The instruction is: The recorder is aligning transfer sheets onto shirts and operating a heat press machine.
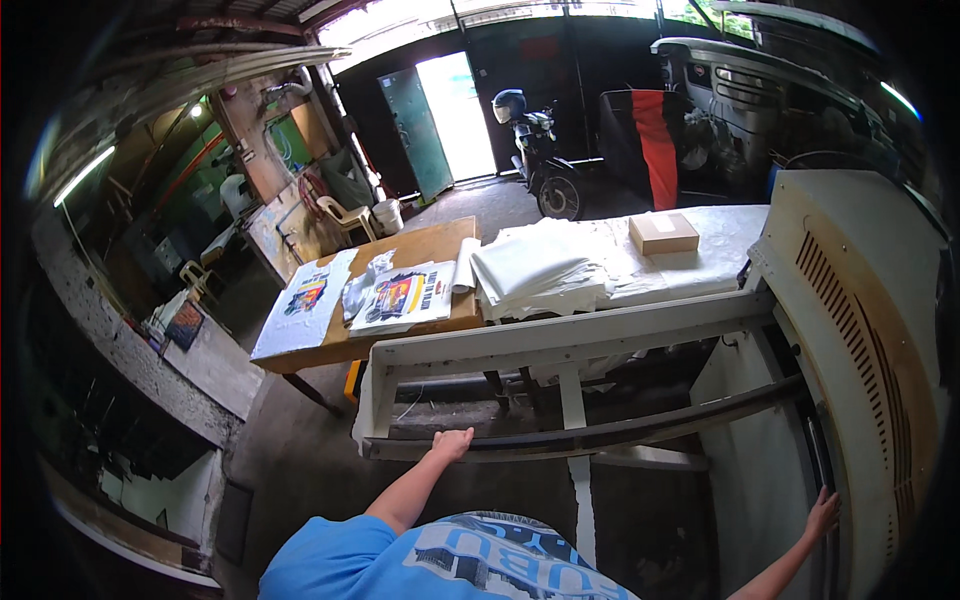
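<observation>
My left hand [452, 446] is closed over the front bar [600, 430] of a white metal frame [650, 320], near its left end. On the right my right hand [822, 512] has its fingers curled on the dark upright rail [818, 445], beside a tall off-white machine body [860, 270] with a slotted vent. The frame's front bar carries a dark strip and runs across to this body. Beyond the frame, a wooden table [420, 235] holds printed sheets [398, 305] in bright colours, and a white-covered surface [730, 260] bears paper stacks [530, 260] and a cardboard box [663, 232].
A doorway [470, 120], parked motorbike [555, 190] with helmet, red-and-black covered object [655, 150] and a vehicle [750, 100] stand at the back. Plastic chairs [345, 215], a bucket [390, 216] and a person [236, 195] are at the left. Dark floor [290, 450] shows below the table.
</observation>
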Demonstrator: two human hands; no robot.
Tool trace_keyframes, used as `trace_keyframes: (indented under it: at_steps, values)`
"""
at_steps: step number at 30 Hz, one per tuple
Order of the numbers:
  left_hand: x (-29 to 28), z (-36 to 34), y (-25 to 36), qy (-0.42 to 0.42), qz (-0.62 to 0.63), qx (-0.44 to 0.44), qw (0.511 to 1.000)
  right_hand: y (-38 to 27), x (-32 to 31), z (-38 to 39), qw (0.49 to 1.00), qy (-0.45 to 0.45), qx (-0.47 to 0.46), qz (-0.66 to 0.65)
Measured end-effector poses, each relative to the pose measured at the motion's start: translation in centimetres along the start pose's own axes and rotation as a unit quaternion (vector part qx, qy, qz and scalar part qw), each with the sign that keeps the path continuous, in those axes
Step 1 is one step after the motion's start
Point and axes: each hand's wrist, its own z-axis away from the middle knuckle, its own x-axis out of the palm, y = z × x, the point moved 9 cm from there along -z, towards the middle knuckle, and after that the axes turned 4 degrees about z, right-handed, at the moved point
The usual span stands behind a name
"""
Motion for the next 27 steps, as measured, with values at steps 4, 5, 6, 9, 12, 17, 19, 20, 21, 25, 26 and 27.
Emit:
trace_keyframes:
  at_steps: [4, 5, 6, 9, 12, 17, 19, 20, 21, 25, 26, 27]
  values:
    - [-0.2, 0.3, -0.1, -0.007, -0.011, -0.013, 1.000, -0.3, 0.4, -0.9, 1.000, -0.021, -0.015, 0.014]
    - [-0.3, 0.2, -0.2, -0.007, -0.006, -0.015, 1.000, 0.2, 1.0, -1.0, 1.000, -0.025, -0.013, 0.012]
    - [-0.3, 0.1, -0.1, -0.011, -0.004, -0.017, 1.000, 1.0, 1.6, -1.2, 1.000, -0.014, -0.003, 0.020]
    - [0.0, 0.0, -0.5, -0.018, -0.019, -0.015, 1.000, 0.4, 1.1, -0.7, 0.999, 0.000, 0.004, 0.044]
    - [0.3, -0.2, -0.5, -0.016, -0.015, -0.013, 1.000, 0.6, 1.3, -0.9, 0.998, -0.030, -0.002, 0.053]
    - [0.6, 0.2, -0.4, -0.006, -0.014, -0.007, 1.000, 1.0, 1.5, -1.0, 0.997, 0.012, -0.004, 0.076]
    - [0.7, 0.3, -0.9, 0.021, -0.013, -0.007, 1.000, -0.1, 0.8, -1.0, 0.996, 0.028, -0.011, 0.088]
    - [0.2, 0.6, -0.2, 0.039, -0.008, 0.007, 0.999, 0.2, 0.5, -0.9, 0.993, 0.063, -0.011, 0.095]
    - [-0.3, 0.9, 0.2, 0.062, 0.001, 0.014, 0.998, -0.4, 0.3, -1.3, 0.993, 0.066, -0.025, 0.096]
    - [-1.1, 1.1, 1.8, 0.114, -0.007, 0.056, 0.992, 1.6, 3.4, -3.5, 0.990, 0.000, 0.012, 0.143]
    - [-1.1, 1.1, 2.1, 0.136, -0.011, 0.081, 0.987, 2.4, 4.1, -4.0, 0.989, -0.017, 0.032, 0.145]
    - [-1.3, 1.7, 1.2, 0.165, -0.010, 0.089, 0.982, -0.2, 2.3, -3.7, 0.987, 0.069, 0.019, 0.147]
